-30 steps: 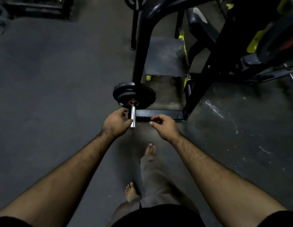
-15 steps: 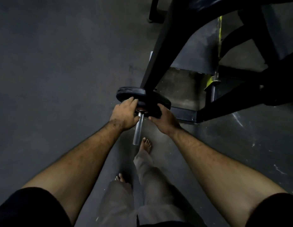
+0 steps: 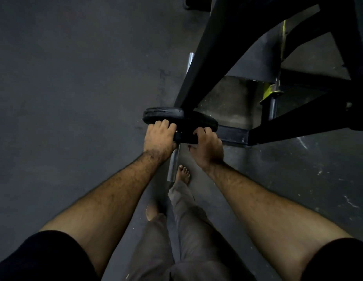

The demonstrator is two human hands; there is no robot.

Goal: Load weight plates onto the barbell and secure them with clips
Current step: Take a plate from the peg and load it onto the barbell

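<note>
Both hands are at the black weight plate [image 3: 179, 120], which sits on the silver sleeve of the barbell [image 3: 174, 163]. The left hand [image 3: 159, 138] is closed on the left side of the plate, its fingers curled over the rim. The right hand [image 3: 207, 148] grips the right side of the plate, with the fingers bent around a smaller black part just in front of it; I cannot tell if this part is a clip or a second plate. The bare end of the sleeve points toward the person, between the two wrists, above a bare foot [image 3: 183, 173] on the dark floor [image 3: 75, 98]. A black rack frame [image 3: 201, 57] crosses over the plate from the upper right.
</note>
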